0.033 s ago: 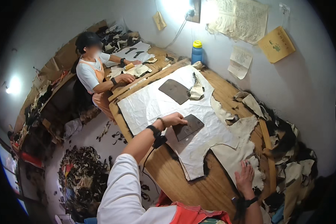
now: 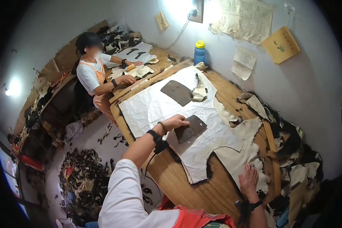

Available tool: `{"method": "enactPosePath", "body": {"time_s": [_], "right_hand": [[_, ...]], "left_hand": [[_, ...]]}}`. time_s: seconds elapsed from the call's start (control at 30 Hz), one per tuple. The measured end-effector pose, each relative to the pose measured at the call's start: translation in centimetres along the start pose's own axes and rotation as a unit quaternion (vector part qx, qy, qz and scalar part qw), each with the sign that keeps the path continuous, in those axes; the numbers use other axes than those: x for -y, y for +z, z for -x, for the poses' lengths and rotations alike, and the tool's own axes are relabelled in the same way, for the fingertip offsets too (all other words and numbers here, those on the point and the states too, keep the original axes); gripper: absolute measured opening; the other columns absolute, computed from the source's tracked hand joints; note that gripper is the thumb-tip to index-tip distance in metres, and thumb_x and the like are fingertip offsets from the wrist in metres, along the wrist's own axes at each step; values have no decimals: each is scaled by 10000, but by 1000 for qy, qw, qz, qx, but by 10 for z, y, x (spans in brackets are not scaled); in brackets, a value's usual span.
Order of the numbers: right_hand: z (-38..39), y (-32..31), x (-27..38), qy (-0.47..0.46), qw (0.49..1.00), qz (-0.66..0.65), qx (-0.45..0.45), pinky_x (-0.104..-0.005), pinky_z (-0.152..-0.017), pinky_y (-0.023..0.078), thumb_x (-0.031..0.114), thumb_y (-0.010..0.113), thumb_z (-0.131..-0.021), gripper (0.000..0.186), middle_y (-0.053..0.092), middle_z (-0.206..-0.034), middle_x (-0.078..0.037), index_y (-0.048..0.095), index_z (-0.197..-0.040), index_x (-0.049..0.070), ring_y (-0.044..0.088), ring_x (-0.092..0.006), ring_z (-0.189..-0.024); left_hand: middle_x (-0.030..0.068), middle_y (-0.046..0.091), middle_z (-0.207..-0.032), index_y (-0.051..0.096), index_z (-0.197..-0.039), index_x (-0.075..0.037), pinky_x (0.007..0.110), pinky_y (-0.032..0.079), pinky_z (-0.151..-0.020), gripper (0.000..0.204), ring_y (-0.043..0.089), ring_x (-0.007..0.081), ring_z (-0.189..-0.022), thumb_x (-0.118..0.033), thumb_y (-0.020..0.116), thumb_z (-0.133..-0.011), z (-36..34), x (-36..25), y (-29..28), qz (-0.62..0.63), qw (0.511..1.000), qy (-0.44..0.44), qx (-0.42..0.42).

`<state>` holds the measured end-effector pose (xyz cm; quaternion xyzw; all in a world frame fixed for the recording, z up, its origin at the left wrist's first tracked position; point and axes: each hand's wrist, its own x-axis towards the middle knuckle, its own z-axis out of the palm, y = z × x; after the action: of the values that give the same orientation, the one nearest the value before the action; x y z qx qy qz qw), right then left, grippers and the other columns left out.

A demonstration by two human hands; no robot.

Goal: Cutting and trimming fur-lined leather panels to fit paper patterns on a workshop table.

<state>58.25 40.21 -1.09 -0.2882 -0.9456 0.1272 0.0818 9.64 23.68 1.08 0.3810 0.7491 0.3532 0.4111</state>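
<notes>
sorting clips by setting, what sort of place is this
Probably a small workshop for cutting hide or fur: a pale, hide-like piece lies on a wooden table, the left hand holds a flat dark plate, and a big scrap heap sits nearby.

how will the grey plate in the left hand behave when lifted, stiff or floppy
Probably stiff: the grey plate shows no visible bend, though the left hand holds it at one side. Being flat and broad, it seems unlikely to roll.
</notes>
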Motion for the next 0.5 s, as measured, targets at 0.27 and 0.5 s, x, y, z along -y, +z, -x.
{"method": "enactPosePath", "body": {"time_s": [0.27, 0.5], "right_hand": [[-5, 2, 5, -4, 1000, -11, 4, -515, -1132, 246, 275, 625, -893, 658, 378, -1462, -227, 381, -1455, 36, 316, -403, -1384], [-1, 6, -1, -16, 1000, 16, -9, -512, -1128, 253, 281, 627, -896, 656, 379, -1465, -221, 382, -1455, 40, 324, -405, -1378]], "left_hand": [[60, 680, -839, 649, -947, 30, 283, 494, -678, 223, 607, 136, -760, -192, 641, -929, 20, 69, -45, 120, 811, 43, -571], [194, 699, -969, 622, -912, 15, 467, 518, -828, 233, 660, 357, -934, -208, 683, -883, 94, 43, -53, -212, 861, -184, -423]]}}
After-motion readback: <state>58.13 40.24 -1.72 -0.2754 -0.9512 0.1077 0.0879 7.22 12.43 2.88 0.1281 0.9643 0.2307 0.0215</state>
